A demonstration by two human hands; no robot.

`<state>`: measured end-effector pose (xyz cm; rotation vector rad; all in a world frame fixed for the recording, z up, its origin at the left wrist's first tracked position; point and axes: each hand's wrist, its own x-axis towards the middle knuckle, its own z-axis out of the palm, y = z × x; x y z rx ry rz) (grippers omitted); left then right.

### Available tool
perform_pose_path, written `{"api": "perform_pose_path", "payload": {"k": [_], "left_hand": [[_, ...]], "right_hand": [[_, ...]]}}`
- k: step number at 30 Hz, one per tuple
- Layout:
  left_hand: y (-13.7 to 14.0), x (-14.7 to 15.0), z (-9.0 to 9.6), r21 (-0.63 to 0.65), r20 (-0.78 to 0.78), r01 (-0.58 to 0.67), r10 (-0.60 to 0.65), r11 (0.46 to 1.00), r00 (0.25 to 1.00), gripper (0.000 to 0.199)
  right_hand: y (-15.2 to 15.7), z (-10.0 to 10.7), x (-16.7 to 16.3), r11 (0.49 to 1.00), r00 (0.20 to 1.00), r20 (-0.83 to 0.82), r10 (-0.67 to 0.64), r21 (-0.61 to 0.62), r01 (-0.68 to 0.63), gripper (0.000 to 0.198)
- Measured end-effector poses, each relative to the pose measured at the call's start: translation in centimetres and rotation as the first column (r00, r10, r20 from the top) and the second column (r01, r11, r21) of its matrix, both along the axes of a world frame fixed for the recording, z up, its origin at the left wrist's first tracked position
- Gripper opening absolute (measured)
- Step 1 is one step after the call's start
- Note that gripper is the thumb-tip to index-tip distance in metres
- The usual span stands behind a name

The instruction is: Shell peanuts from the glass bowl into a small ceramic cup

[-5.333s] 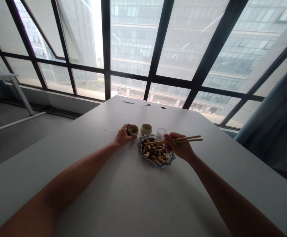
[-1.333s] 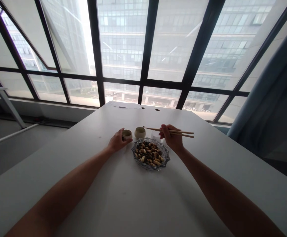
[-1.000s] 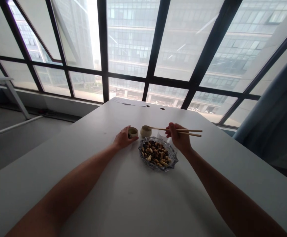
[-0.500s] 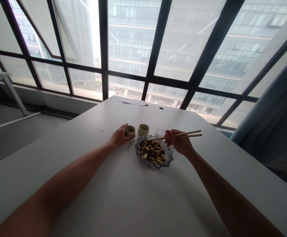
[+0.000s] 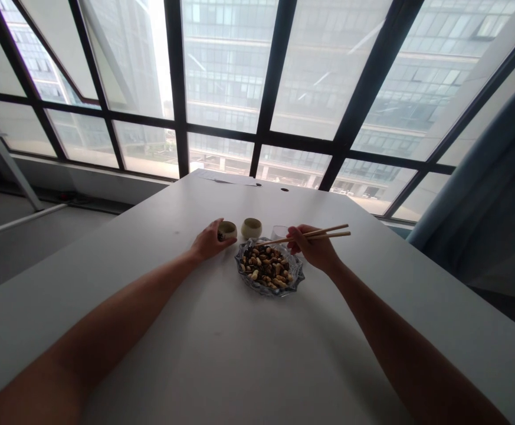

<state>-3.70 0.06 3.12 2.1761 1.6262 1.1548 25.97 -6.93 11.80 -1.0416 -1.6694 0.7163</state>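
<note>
My left hand (image 5: 210,239) is wrapped round the near side of a small round cup (image 5: 229,230) on the table. Beside it stands a second pale cup (image 5: 251,227), untouched. My right hand (image 5: 312,245) grips a pair of wooden chopsticks (image 5: 328,232); their tips reach over the far left part of a scalloped glass bowl (image 5: 300,280). Peanuts and dark seeds (image 5: 268,267) fill the bowl. Whether the tips pinch anything is too small to tell. Behind the bowl, partly hidden by my right hand, is a clear glass (image 5: 279,231).
The white table (image 5: 222,366) stretches toward tall windows with black frames (image 5: 259,136). Papers (image 5: 226,177) lie at its far edge, near two dark round holes. A blue curtain (image 5: 474,171) hangs at the right, and another table's white leg (image 5: 18,171) stands at the left.
The whole view has shifted slightly, so everything sits a little further left and up. My hands keep their hold on the cup and the chopsticks, whose tips stay over the bowl.
</note>
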Motion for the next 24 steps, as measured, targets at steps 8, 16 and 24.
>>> {"api": "perform_pose_path", "payload": {"k": [8, 16, 24], "left_hand": [[0.1, -0.1, -0.1, 0.008, -0.004, 0.001, -0.001, 1.000, 1.000, 0.085], [0.3, -0.2, -0.3, 0.004, 0.030, -0.043, 0.043, 0.999, 0.999, 0.091], [0.1, -0.4, 0.2, 0.003, 0.120, 0.022, -0.022, 1.000, 0.992, 0.077]], "right_hand": [[0.1, -0.1, 0.2, 0.998, 0.998, -0.033, -0.059, 0.015, 0.060, 0.059], [0.0, -0.6, -0.4, 0.999, 0.999, -0.015, -0.029, -0.024, 0.029, 0.056], [0.8, 0.2, 0.8, 0.987, 0.968, -0.201, -0.153, -0.079, 0.140, 0.062]]}}
